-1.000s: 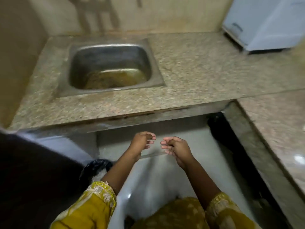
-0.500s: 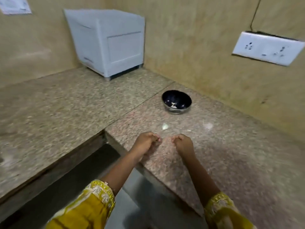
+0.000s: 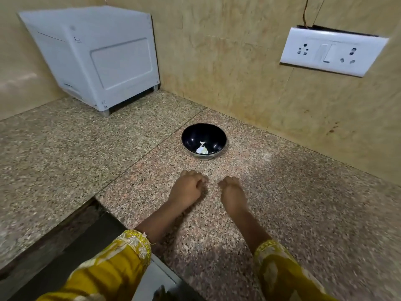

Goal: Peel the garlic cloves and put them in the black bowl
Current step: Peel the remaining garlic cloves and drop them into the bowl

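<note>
The black bowl (image 3: 191,135) stands on the granite counter near the wall, with a few white garlic pieces (image 3: 202,149) in its bottom. My left hand (image 3: 187,189) is just in front of the bowl with its fingers curled down onto the counter. What is under those fingers is hidden. My right hand (image 3: 232,192) is beside it, a little to the right, fingers loosely bent, with nothing visible in it. No loose clove shows on the counter.
A white box-shaped appliance (image 3: 95,59) stands in the back left corner. A white switch and socket plate (image 3: 332,51) is on the wall at right. The counter (image 3: 303,203) steps down at a dark gap (image 3: 71,231) on the left.
The view swung from the sink and bin to the counter corner. Both hands moved forward toward the bowl. The clove that lay on the counter is now covered by my left hand.
</note>
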